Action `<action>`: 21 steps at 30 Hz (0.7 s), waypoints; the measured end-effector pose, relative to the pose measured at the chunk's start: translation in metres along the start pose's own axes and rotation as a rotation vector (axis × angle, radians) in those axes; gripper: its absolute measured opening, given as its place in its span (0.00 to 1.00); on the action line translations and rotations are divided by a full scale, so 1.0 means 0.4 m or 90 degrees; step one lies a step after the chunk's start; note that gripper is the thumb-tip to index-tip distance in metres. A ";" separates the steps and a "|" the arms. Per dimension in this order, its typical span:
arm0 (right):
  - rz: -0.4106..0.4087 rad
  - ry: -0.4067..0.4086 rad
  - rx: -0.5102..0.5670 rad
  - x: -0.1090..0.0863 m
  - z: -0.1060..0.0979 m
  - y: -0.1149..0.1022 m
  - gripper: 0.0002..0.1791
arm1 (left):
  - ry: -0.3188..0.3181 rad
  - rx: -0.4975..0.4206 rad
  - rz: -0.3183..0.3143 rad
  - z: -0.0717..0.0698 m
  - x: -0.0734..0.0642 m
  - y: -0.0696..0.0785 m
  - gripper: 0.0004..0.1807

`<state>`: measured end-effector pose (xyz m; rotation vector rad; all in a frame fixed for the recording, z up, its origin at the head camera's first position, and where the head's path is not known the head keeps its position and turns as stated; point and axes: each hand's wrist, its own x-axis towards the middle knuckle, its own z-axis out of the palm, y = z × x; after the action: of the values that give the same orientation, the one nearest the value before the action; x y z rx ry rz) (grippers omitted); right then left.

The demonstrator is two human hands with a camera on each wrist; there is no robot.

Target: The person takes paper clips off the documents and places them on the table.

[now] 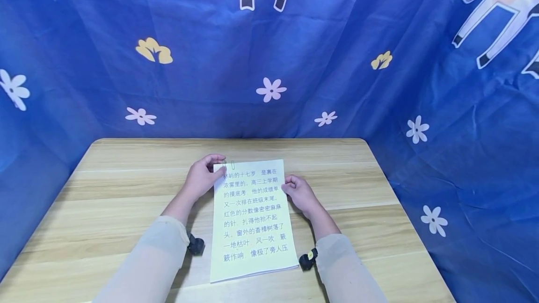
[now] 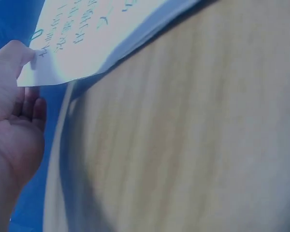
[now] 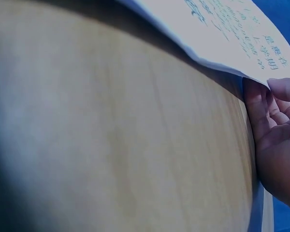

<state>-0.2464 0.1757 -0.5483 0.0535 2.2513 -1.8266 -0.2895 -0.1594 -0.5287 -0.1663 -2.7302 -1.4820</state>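
Left hand (image 1: pixel 204 175) and right hand (image 1: pixel 301 195) pinch paper (image 1: pixel 252 221) at a table (image 1: pixel 122 191)

The left hand grips the upper left corner, thumb on top and fingers below; the right hand pinches the right edge, a little lower, thumb above and fingers beneath; both grips are closed on the paper, which is upright to the wearer, its top turned away, in the middle of the table's near half; whether its lower end touches the wood I cannot tell. The paper is pale, with more than 1 layer showing at the bottom edge, and bears 9 lines of large Chinese print; a clip (image 1: pixel 233 165) sits on the top edge, just beside the left hand. Farther out, light sleeves (image 1: pixel 143 256) cover the forearms, with a black device (image 1: pixel 195 245) near the left cuff and another near the right; beyond the wood-grain table hangs a blue curtain (image 1: pixel 210 60), printed with 6 white flowers, 2 yellow bushes and parts of pale animals.
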 end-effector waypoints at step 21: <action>-0.004 0.005 -0.003 -0.003 0.000 0.004 0.05 | 0.014 0.022 0.038 -0.089 -0.031 0.021 0.23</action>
<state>-0.2451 0.1764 -0.5495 0.0533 2.2642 -1.8265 -0.2772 -0.1855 -0.5034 -0.2261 -2.7059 -1.4133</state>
